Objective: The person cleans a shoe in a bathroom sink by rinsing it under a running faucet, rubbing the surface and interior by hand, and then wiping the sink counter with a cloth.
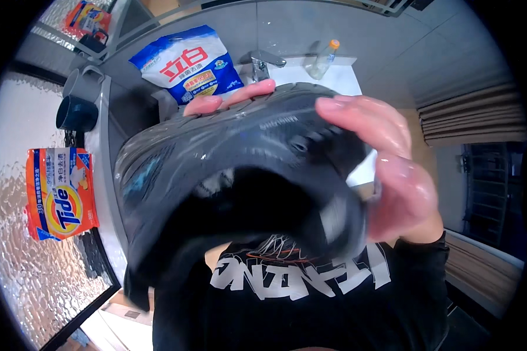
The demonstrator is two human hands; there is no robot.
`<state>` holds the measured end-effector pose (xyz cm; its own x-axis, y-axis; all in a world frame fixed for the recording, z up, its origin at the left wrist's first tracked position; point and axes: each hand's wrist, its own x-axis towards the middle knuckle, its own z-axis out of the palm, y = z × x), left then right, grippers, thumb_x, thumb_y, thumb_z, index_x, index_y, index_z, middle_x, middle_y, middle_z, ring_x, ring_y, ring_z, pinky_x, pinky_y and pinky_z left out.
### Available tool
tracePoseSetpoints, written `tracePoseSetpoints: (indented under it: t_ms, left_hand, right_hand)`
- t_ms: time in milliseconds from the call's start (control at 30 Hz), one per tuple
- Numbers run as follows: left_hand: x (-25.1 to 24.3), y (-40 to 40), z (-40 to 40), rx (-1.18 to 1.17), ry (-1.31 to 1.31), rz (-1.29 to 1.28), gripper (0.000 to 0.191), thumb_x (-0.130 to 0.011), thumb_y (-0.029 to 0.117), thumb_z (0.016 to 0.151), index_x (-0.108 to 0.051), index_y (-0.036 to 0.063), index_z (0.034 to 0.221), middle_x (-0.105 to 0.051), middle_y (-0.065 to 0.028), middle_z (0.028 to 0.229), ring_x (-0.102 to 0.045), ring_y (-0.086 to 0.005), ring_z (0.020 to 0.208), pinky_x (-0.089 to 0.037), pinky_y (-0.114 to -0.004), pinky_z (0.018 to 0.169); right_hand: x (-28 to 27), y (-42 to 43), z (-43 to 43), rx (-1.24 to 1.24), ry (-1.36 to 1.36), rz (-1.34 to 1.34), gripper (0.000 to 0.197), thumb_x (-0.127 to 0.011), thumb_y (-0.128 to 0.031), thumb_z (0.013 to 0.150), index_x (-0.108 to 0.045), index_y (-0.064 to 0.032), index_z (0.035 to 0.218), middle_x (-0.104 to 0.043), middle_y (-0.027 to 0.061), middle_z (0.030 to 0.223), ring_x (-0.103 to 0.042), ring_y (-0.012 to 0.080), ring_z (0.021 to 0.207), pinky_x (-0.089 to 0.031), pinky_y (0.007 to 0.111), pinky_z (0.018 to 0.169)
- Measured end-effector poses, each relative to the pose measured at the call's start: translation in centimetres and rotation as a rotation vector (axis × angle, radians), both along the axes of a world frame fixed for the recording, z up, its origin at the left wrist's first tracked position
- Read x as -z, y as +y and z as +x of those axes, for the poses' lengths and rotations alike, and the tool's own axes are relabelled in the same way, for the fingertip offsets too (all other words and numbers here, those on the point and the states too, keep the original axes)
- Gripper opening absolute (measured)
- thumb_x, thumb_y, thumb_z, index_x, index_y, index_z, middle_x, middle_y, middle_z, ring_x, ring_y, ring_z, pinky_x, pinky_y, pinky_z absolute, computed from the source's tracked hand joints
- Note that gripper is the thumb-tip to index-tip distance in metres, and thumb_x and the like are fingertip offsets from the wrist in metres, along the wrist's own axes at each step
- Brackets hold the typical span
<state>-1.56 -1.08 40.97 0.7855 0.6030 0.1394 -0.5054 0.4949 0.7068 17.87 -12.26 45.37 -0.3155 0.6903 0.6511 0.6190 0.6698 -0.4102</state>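
A wet, dark grey item with a wide black opening fills the middle of the head view, held up close to the camera. It has a small eyelet, raised lettering and a pale patch inside the opening; blur leaves unsettled whether it is a cap or a shoe. My right hand grips its right end, fingers over the upper edge. Along the far upper edge show the fingertips of my left hand; the rest of that hand is hidden behind the item.
Beyond it are a chrome faucet, a blue-and-white detergent bag and a clear bottle with an orange cap. At left, a grey mug and dark mug stand near an orange Tide packet. A mirror runs along the top.
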Motion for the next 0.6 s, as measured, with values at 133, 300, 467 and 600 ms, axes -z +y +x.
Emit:
tracePoseSetpoints:
  t_ms: [133,300,467,600]
  left_hand:
    - [0.1,-0.1,1.7,0.120,-0.021,-0.194,0.060,-0.046,0.043,0.092,-0.031,0.0125,0.141,-0.037,-0.0223,0.144,-0.042,-0.0353,0.131,-0.034,-0.049,0.110]
    - [-1.9,-1.3,1.6,0.049,0.041,-0.330,0.069,-0.044,0.047,0.090,-0.027,0.0085,0.145,-0.037,-0.0211,0.146,-0.042,-0.0326,0.132,-0.031,-0.045,0.112]
    - [3.1,0.4,0.3,-0.405,0.155,0.021,0.074,-0.054,0.035,0.087,-0.021,0.0077,0.148,-0.041,-0.0190,0.144,-0.044,-0.0296,0.130,-0.032,-0.042,0.111]
    - [15.8,1.7,-5.1,-0.655,0.028,0.328,0.060,-0.066,-0.001,0.080,-0.045,0.0061,0.135,-0.053,-0.0098,0.132,-0.052,-0.0259,0.120,-0.039,-0.042,0.105]
  right_hand:
    - [0.5,-1.5,0.3,0.150,-0.060,0.003,0.070,-0.081,-0.017,0.073,-0.034,-0.0123,0.125,-0.060,0.0227,0.115,-0.059,0.0356,0.103,-0.046,0.050,0.091]
    - [1.6,-1.1,0.1,0.202,-0.020,0.094,0.040,-0.068,-0.014,0.084,-0.045,-0.0094,0.117,-0.062,0.0186,0.114,-0.059,0.0329,0.103,-0.046,0.046,0.093]
    - [3.6,2.3,3.1,0.107,0.032,-0.050,0.054,-0.078,-0.019,0.076,-0.053,0.0040,0.119,-0.058,0.0240,0.123,-0.056,0.0344,0.115,-0.041,0.043,0.101]
    - [9.6,3.7,6.5,0.239,0.164,0.135,0.038,-0.080,-0.015,0.073,-0.062,-0.0009,0.103,-0.064,0.0125,0.101,-0.060,0.0252,0.093,-0.046,0.034,0.083]
